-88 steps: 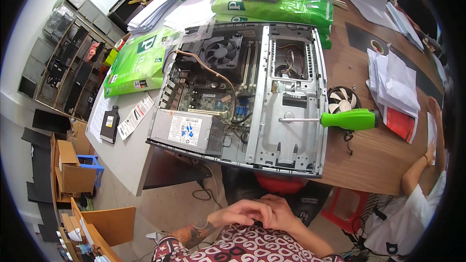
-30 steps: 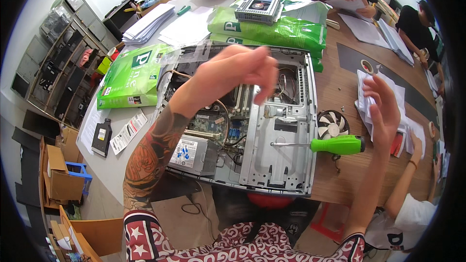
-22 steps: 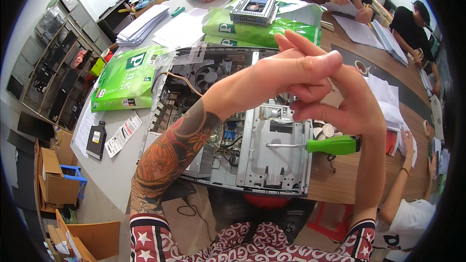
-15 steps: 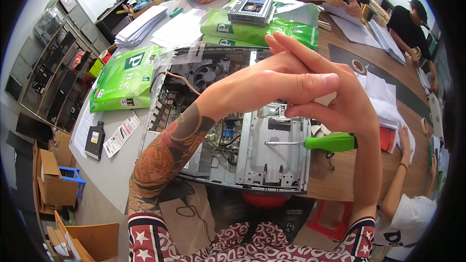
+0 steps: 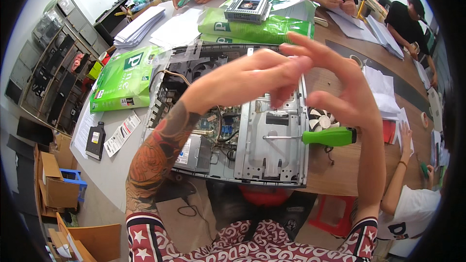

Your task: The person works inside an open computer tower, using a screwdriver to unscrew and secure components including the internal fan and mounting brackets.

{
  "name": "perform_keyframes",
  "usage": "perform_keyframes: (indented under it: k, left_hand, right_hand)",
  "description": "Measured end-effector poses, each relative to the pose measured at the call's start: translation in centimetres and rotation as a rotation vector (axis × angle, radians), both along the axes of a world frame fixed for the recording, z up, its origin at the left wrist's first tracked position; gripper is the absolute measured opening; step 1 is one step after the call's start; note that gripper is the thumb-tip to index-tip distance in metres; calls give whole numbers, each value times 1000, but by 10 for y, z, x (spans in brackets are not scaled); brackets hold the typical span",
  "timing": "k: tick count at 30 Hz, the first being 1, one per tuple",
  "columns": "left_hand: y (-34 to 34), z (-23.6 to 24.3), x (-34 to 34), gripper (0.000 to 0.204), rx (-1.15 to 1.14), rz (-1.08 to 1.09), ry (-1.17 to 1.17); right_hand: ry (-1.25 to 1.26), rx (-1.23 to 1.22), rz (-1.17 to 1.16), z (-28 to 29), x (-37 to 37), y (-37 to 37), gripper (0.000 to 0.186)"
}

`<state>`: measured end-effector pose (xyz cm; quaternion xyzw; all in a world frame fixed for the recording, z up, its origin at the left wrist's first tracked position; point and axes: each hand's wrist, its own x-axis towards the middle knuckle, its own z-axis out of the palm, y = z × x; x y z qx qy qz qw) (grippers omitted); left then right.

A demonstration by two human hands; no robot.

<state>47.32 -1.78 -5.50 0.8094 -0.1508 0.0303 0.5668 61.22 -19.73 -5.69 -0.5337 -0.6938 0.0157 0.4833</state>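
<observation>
Both my hands are raised over an opened computer case, with its board, cables and metal bracket showing. My left hand reaches in from the left with its fingers stretched out, slightly blurred. Its fingertips meet or overlap those of my right hand; whether they touch I cannot tell. Thumb and fingers of the right hand are spread apart. No object shows in either hand. Below them, a green-handled screwdriver lies across the case's right edge, its shaft over the bracket. A small fan rests beside the case.
Green paper packs stand left of and behind the case, one bearing a metal drive unit. A black flat part lies at left. Paper stacks and a tape roll are farther off. Other people work around the table.
My hands, crossed and pressed together before, have drawn apart, the left one moving leftward. The fan beside the case now shows more fully. The screwdriver has stayed on the case.
</observation>
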Motion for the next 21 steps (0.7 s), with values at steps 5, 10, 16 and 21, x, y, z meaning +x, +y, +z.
perform_keyframes:
  k: [5, 10, 16, 21]
  left_hand:
    - [50, -38, -26, 15, 750, 421, -179]
    - [70, -63, -27, 10, 976, 383, -128]
    - [66, -66, -35, 25, 1014, 257, -20]
    - [60, -67, -28, 13, 1113, 173, 65]
  right_hand:
    - [279, -9, -111, -37, 20, -40, 92]
    - [382, 8, -172, -92, 24, -85, 104]
    - [180, 107, -293, -113, 3, -82, 78]
    - [516, 184, -280, -121, 13, -71, 51]
